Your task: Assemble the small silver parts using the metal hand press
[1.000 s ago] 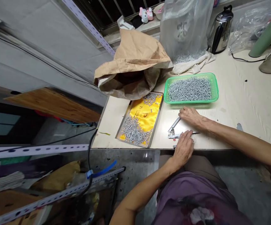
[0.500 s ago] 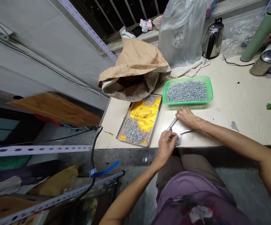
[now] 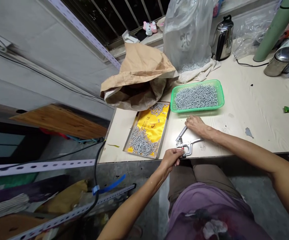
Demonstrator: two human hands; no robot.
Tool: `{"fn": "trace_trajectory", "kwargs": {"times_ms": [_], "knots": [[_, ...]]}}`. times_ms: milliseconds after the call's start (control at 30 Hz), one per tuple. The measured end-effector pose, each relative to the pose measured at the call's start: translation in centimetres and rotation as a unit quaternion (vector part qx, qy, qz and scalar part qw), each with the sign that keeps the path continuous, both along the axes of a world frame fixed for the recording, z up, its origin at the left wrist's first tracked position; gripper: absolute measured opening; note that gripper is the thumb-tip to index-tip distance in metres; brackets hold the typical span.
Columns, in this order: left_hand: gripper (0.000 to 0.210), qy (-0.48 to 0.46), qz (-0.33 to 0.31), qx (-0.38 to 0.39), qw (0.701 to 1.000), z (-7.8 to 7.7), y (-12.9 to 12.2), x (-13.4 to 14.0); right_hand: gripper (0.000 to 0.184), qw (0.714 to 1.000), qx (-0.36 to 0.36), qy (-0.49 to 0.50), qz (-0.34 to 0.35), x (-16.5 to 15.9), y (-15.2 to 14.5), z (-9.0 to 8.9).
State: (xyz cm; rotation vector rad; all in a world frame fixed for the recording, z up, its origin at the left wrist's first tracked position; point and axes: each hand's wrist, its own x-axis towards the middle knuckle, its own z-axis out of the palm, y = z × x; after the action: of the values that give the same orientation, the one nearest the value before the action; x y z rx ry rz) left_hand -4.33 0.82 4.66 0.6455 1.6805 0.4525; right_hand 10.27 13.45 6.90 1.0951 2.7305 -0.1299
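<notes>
Pliers [image 3: 187,144] on pale worktable [image 3: 254,110]

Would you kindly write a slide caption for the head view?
Left hand pinches at the nose of metal pliers on the table edge, right hand on a handle, beside a green basket of screws.

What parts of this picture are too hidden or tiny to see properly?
Head view only:
- Whatever the left hand pinches at the pliers: covered by its fingers.
- Inside the brown paper bag: dark, folded over.
- Right hand fingertips: hide the upper plier handle's end.
- Writing on the yellow tray: partly under screws.
</notes>
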Motion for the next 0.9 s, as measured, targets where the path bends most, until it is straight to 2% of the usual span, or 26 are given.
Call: {"fn": "trace_trajectory", "kwargs": {"times_ms": [167, 433, 633, 900], "knots": [[0.028, -0.022, 0.001, -0.028, 0.999, 0.1, 0.3, -0.3, 0.034, 1.0, 0.003, 0.015, 0.0, 0.2, -0.2, -0.2], [0.029, -0.025, -0.085, -0.073, 0.993, -0.1, 1.8, -1.9, 0.035, 1.0, 0.004, 0.016, 0.004, 0.3, -0.2, -0.2], [0.027, -0.022, -0.082, -0.085, 0.993, -0.1, 1.9, -1.7, 0.035, 1.0, 0.003, 0.015, 0.003, 0.3, -0.3, -0.1], [0.031, -0.033, -0.117, -0.127, 0.984, 0.2, 2.6, -1.6, 0.034, 1.0, -0.002, 0.018, 0.007, 0.4, -0.2, 0.0]]}}
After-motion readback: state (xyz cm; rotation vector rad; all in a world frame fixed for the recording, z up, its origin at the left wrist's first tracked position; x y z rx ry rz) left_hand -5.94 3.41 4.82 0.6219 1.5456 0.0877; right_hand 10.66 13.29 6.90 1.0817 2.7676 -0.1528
